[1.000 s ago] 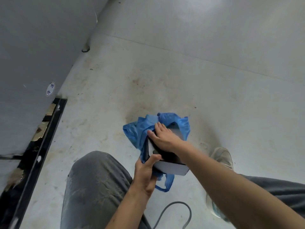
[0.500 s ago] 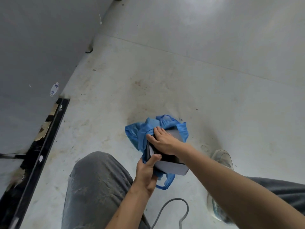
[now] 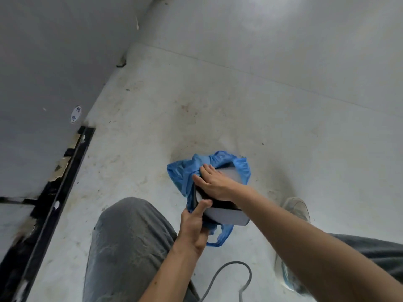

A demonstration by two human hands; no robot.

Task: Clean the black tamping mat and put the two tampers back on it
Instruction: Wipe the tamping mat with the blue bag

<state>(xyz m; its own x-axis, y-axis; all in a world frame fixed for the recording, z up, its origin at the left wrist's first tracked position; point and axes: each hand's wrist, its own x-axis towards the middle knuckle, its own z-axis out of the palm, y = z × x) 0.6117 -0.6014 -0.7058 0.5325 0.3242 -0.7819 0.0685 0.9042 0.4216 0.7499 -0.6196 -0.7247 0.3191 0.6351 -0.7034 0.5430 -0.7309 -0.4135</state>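
1. The black tamping mat point(image 3: 220, 204) was held above the floor point(image 3: 239, 101), near the middle of the view and a little toward 5 o'clock, tilted over a blue plastic bag point(image 3: 183, 173).
2. The left hand point(image 3: 196, 225) gripped the mat's near corner from 7 o'clock, its fingers point(image 3: 201, 207) wrapped on the edge together with a fold of the bag.
3. The right hand point(image 3: 214, 182) lay flat on the mat's upper face, fingers together and stretched out toward 11 o'clock, not clasping anything; its forearm ran off toward 4 o'clock.
4. The mat's dark top showed just under the right palm, and a paler face or side caught the light toward 5 o'clock; which surface that was I could not tell for sure, as the edges were blurred.
5. The bag spread out from under the mat toward 12 o'clock, and one of its handle loops hung below the mat at 6 o'clock.
6. A knee in grey trousers point(image 3: 130, 247) filled the 7 o'clock area, and a light shoe point(image 3: 297, 209) stood on the floor at 4 o'clock.
7. A grey cable point(image 3: 235, 271) curved across the floor at 6 o'clock.
8. A grey wall panel point(image 3: 54, 62) with a small round sticker point(image 3: 75, 114) rose at 10 o'clock, and a black strip point(image 3: 63, 177) ran along its foot toward 8 o'clock.
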